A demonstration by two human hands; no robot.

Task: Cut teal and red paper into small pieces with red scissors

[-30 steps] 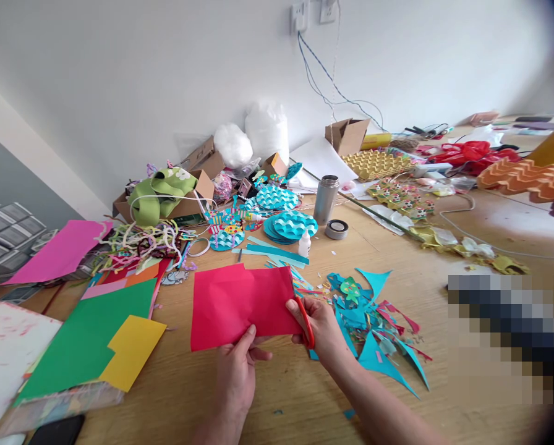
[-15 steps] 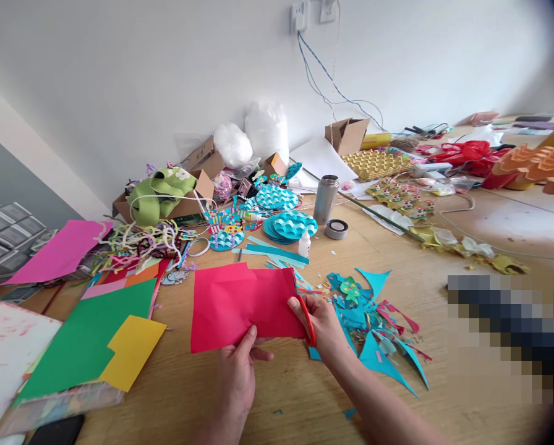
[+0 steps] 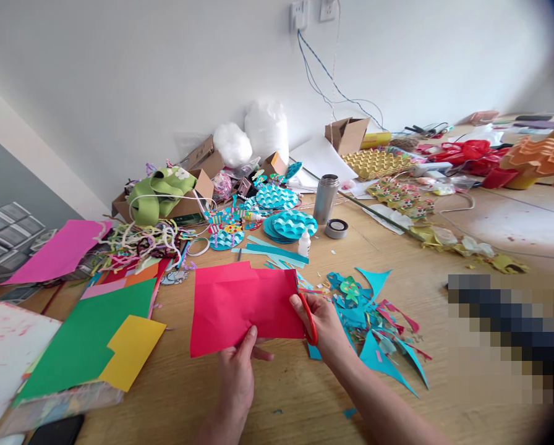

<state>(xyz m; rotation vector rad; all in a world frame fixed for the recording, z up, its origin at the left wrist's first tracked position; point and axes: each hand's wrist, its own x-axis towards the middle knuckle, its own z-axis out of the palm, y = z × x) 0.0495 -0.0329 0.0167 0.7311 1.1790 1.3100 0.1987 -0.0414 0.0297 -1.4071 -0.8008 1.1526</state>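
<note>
A sheet of red paper (image 3: 240,303) is held up over the table, its top edge stepped. My left hand (image 3: 240,364) grips its lower edge, thumb on the front and fingers behind. At the sheet's right edge, my right hand (image 3: 321,321) is closed around red-handled scissors (image 3: 310,321). The blades are mostly hidden by the paper and hand, so I cannot tell how far they are apart. To the right of the scissors lie blue paper scraps (image 3: 379,358) with a few red slivers.
Behind the sheet stand a white glue bottle (image 3: 304,245), blue scalloped discs (image 3: 286,227) and a metal flask (image 3: 326,199). Green paper (image 3: 101,327), yellow paper (image 3: 135,349) and pipe cleaners (image 3: 142,244) lie left. A phone (image 3: 57,431) rests at the lower left.
The red sheet has shifted very slightly, its lower left corner a little lower. My right hand and the scissors have moved marginally to the right. The table items look unchanged.
</note>
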